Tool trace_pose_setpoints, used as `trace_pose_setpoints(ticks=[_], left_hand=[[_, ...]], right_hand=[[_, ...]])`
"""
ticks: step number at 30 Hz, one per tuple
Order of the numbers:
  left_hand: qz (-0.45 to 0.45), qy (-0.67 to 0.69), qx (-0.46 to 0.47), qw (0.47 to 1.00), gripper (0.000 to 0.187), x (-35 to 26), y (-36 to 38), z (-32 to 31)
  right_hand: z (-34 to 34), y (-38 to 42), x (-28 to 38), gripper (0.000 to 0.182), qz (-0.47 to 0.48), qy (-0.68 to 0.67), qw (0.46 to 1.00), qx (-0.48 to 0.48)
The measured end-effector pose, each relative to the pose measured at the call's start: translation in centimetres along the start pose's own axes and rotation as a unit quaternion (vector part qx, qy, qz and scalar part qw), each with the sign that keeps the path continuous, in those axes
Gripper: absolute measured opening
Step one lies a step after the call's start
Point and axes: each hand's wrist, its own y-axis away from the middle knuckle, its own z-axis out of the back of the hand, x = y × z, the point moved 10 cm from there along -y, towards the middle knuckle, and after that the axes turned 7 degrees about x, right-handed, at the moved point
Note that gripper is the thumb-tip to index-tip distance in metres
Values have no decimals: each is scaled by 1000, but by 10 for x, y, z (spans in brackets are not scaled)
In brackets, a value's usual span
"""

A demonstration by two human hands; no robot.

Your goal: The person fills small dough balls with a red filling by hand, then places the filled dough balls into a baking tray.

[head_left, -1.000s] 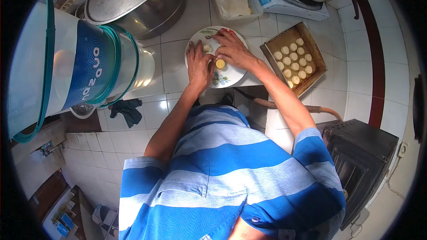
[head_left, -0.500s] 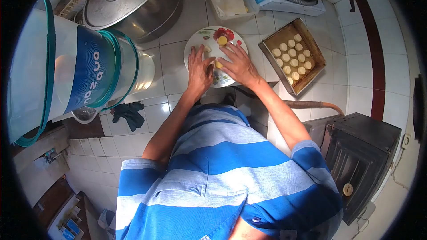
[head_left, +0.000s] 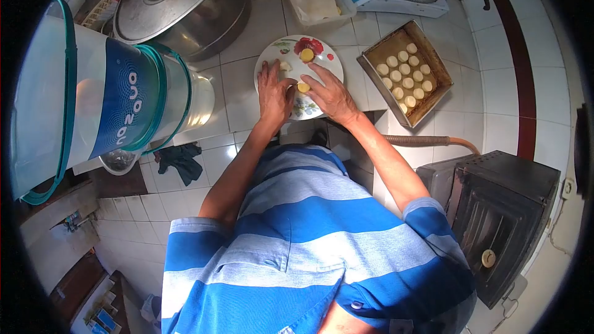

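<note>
On a tiled counter [head_left: 238,80] stand a lidded pot [head_left: 179,6], a rectangular tin [head_left: 437,55] holding rows of pale rounds [head_left: 406,82] and, between pot and tin, a flowered plate [head_left: 296,70]. Over the plate, the person's left hand [head_left: 276,95] and right hand [head_left: 334,96] have their digits at opposite sides of a yellow disc [head_left: 303,87]; whether either is clamped on it, one cannot tell. Beyond, on the plate, lie another yellow disc [head_left: 307,55], by the red flower, and a pale scrap [head_left: 284,67] beside the left fingers.
</note>
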Motion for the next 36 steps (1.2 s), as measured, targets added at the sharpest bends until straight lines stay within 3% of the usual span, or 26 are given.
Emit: trace_pose_setpoints(ticks=[9,23,26,28,36], left_hand=[[0,0,-16,1000,19,-5,4,1],[-8,45,-52,998,41,-10,13,9],[1,52,-26,998,49,-16,11,13],[-4,43,-43,998,52,-20,11,17],[12,92,-10,996,57,-20,6,4]], right_hand=[[-2,-1,7,47,-1,84,996,17],[3,-1,16,38,29,91,995,0],[13,-3,13,35,18,14,999,-40],[-4,-2,-34,30,-169,-149,974,-3],[-16,-14,-43,26,-97,-100,990,21]])
